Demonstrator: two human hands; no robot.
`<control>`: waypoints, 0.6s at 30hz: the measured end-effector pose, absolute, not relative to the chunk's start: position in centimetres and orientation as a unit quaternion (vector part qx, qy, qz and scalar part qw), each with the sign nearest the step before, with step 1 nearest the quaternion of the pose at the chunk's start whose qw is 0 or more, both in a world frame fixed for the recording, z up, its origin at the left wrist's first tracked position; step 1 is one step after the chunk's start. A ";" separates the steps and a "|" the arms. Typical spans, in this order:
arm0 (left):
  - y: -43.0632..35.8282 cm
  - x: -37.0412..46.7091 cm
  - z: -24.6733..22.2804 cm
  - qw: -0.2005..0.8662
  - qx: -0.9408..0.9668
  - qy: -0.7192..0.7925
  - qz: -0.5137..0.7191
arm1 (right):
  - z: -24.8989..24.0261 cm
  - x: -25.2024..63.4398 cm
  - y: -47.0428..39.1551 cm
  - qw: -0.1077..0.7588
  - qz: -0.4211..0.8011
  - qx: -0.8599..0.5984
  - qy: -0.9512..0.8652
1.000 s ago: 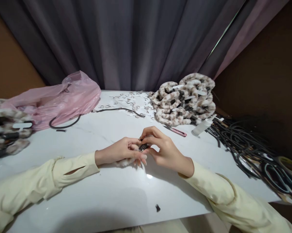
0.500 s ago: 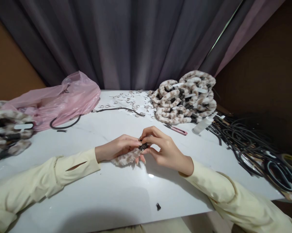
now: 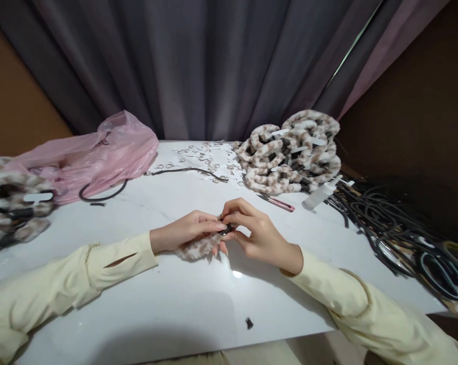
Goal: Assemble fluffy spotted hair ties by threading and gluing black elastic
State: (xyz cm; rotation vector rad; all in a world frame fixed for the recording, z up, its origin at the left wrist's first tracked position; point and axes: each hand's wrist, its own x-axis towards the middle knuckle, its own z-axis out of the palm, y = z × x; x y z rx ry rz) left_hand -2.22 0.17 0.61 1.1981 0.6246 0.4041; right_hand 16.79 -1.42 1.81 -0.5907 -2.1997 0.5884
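Near the middle of the white table, my left hand (image 3: pixel 190 229) holds a brown-and-white fluffy piece (image 3: pixel 200 248), whose lower part shows beneath the palm. My right hand (image 3: pixel 253 228) pinches a small dark ribbed part (image 3: pixel 226 229) at the right end of that piece, its thumb and fingers bent around it. The left thumb rests on the dark part too, close to the right fingertips. Much of the fluffy piece is hidden by the fingers. A small black bit (image 3: pixel 249 323) lies near the front table edge.
Fluffy rings (image 3: pixel 293 152) are heaped at the back right, beside pink-handled snips (image 3: pixel 277 203), a bottle (image 3: pixel 320 194) and black cords (image 3: pixel 377 218). A pink bag (image 3: pixel 110 152) and more fluffy rings (image 3: pixel 31 229) lie left. Small tagged loops (image 3: pixel 206 158) are scattered behind.
The left thumb has shifted slightly right over the dark part, covering more of it. Both hands otherwise keep nearly the same place and hold.
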 end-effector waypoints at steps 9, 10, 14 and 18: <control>0.3 -2.3 0.3 0.780 0.528 0.277 0.189 | 1.6 16.8 -1.4 0.385 0.223 -0.227 -0.866; 0.3 -2.4 0.3 0.782 0.526 0.275 0.190 | 1.6 16.9 -1.4 0.385 0.223 -0.227 -0.866; 0.5 -2.4 0.3 0.786 0.522 0.270 0.191 | 1.6 16.9 -1.4 0.384 0.227 -0.227 -0.866; 0.1 -2.1 0.4 0.770 0.537 0.285 0.193 | 1.6 16.9 -1.4 0.383 0.224 -0.224 -0.868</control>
